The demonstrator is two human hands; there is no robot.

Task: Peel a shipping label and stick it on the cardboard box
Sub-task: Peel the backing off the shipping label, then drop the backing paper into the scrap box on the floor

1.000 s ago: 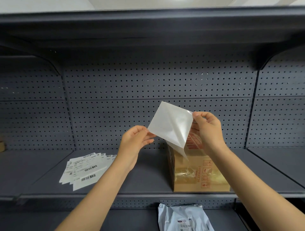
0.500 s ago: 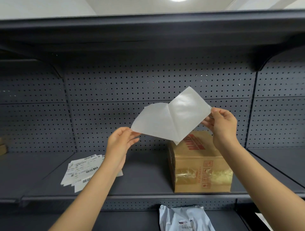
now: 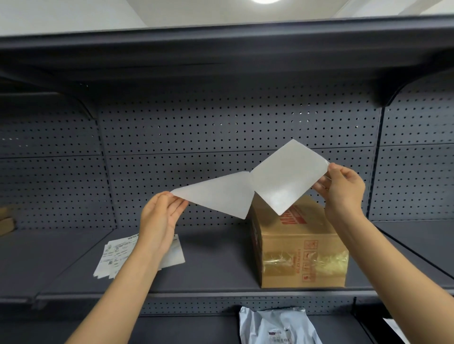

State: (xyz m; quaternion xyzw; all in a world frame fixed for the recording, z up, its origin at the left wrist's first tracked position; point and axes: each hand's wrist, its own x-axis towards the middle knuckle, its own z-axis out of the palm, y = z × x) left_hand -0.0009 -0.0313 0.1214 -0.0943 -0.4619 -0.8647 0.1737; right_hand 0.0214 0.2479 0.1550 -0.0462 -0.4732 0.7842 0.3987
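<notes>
This looks like a shop stockroom: dark metal shelves [image 3: 221, 270] with a holey back wall [image 3: 221, 127], a cardboard box [image 3: 302, 257], shipping labels [image 3: 115, 257], and a mail bag [image 3: 277, 326].

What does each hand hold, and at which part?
Left hand pinches the left sheet's outer corner; right hand pinches the right sheet's outer corner.

Grey pegboard shelving [image 3: 221, 127], seemingly round ceiling light [image 3: 265, 1].
</notes>
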